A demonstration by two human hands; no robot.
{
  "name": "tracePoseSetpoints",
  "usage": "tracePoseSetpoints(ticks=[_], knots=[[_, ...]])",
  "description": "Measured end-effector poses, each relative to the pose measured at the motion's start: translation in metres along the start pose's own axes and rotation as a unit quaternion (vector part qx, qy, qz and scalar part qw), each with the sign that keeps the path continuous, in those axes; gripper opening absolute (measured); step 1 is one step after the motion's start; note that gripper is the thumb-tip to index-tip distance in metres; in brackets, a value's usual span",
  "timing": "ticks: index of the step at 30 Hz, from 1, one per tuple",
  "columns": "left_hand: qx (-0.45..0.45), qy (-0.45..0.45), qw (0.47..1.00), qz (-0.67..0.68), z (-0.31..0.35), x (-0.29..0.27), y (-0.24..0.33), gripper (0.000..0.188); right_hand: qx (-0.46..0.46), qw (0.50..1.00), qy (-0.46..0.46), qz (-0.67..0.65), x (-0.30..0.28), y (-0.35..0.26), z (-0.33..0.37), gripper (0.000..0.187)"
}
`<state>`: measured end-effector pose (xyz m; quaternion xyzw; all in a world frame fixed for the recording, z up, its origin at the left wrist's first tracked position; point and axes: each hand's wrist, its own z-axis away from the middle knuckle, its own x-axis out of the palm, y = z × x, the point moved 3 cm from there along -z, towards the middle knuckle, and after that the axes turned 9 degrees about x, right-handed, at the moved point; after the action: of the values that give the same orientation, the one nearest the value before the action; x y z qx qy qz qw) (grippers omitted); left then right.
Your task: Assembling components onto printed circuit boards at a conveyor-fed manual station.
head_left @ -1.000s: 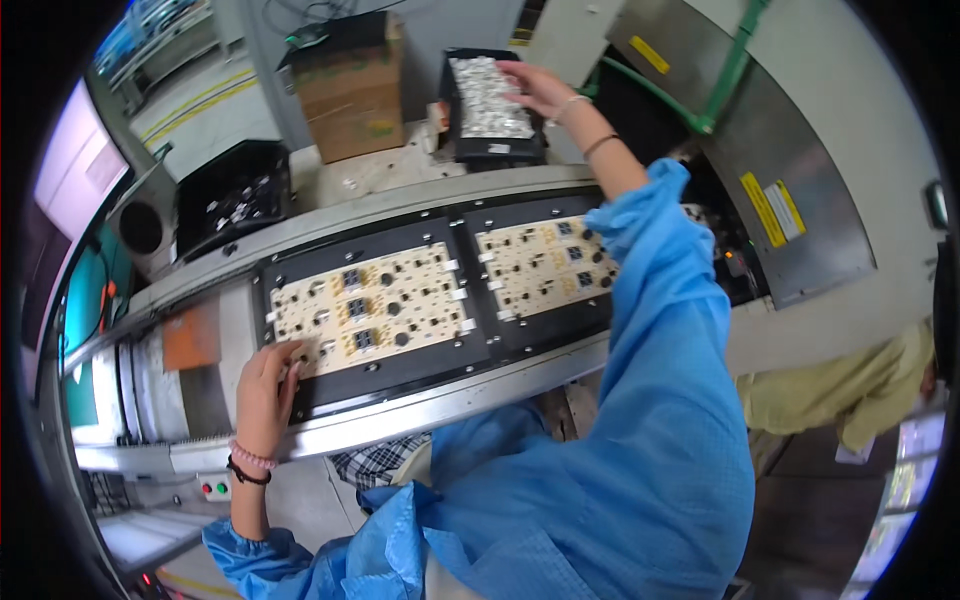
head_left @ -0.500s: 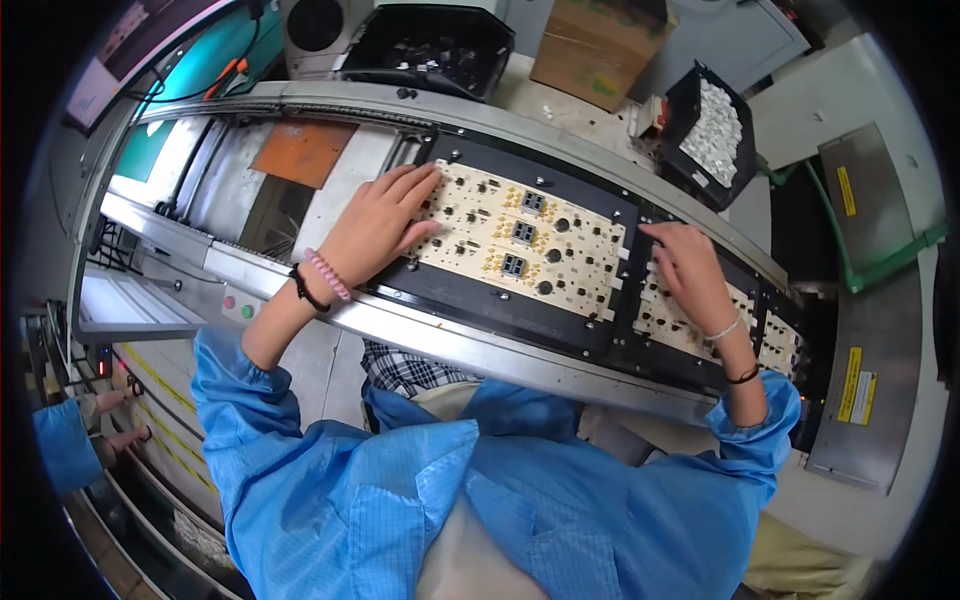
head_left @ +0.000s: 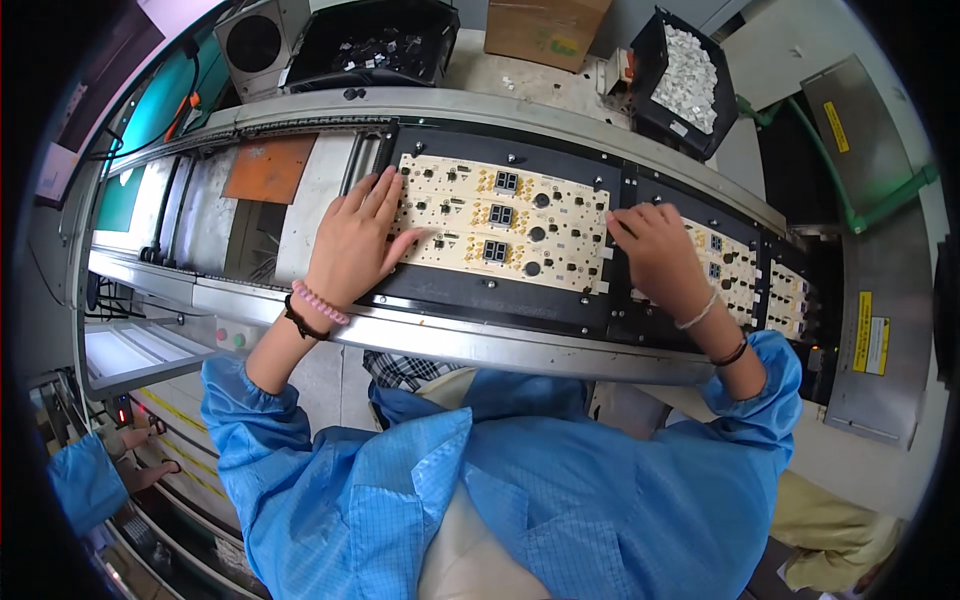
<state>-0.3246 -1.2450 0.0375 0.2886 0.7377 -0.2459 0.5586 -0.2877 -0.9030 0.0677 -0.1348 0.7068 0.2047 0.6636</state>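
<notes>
My left hand (head_left: 355, 242) lies with its fingers stretched out at the left edge of a cream circuit board panel (head_left: 455, 268). The fingertips touch its upper left corner, and the thumb is spread over its lower left part. This panel sits in a black carrier frame (head_left: 450, 300) and bears dark digit displays (head_left: 500, 216), round black parts (head_left: 537, 234) and small switches. At the panel's right edge, beside white tabs, my right hand (head_left: 662, 258) has its fingers bent and drawn together. Whatever its fingertips may hold is hidden. Under and beyond that hand is another board panel (head_left: 738, 275).
Metal conveyor rails (head_left: 470, 345) run along both sides of the frame. Behind them stand a black bin of dark parts (head_left: 372, 50), a cardboard box (head_left: 545, 30) and a black bin of white parts (head_left: 685, 85). At far left, another person's blue sleeve (head_left: 88, 482) shows.
My right hand has moved left to the panel's right edge, its fingers now more curled. My left hand stays at the left edge. The whole view has shifted slightly.
</notes>
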Motion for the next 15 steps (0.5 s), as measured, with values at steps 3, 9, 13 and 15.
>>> tracePoseSetpoints(ticks=[3,9,13,15], knots=[[0.0,-0.005,1.0,0.024,0.012,-0.005,0.002,0.06,0.002,0.999,0.033,-0.041,-0.018,-0.007,0.009,0.05],[0.0,-0.01,1.0,0.02,0.029,-0.013,0.008,0.048,0.059,0.995,-0.009,-0.084,-0.005,-0.037,0.034,0.051],[-0.002,0.01,1.0,0.021,0.026,-0.011,0.011,0.047,0.053,0.992,-0.021,-0.112,-0.008,-0.028,0.027,0.053],[-0.004,0.011,0.999,0.037,0.027,-0.015,0.009,0.046,0.038,0.987,-0.027,-0.154,-0.014,-0.025,0.028,0.053]])
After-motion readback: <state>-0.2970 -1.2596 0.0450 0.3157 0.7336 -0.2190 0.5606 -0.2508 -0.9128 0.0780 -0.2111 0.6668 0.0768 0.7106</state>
